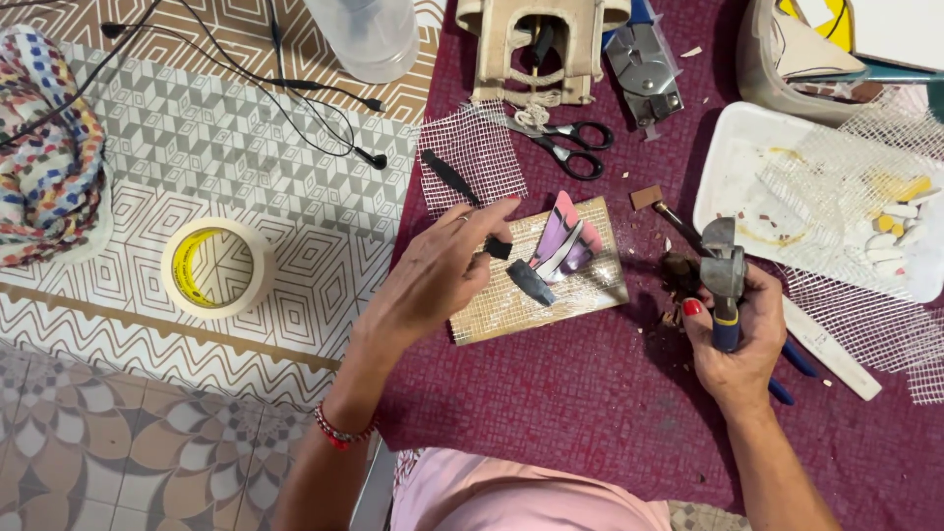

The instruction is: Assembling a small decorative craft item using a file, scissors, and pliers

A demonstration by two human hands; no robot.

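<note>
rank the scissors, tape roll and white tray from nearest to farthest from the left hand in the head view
1. scissors, just up and right of the left hand, on the maroon cloth.
2. tape roll, out to the left on the patterned cloth.
3. white tray, far right, past the right hand holding nippers.

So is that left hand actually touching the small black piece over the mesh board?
Touching. The head view shows the left hand pinching the small black piece between its fingertips, with no gap, just above the mesh board.
</note>
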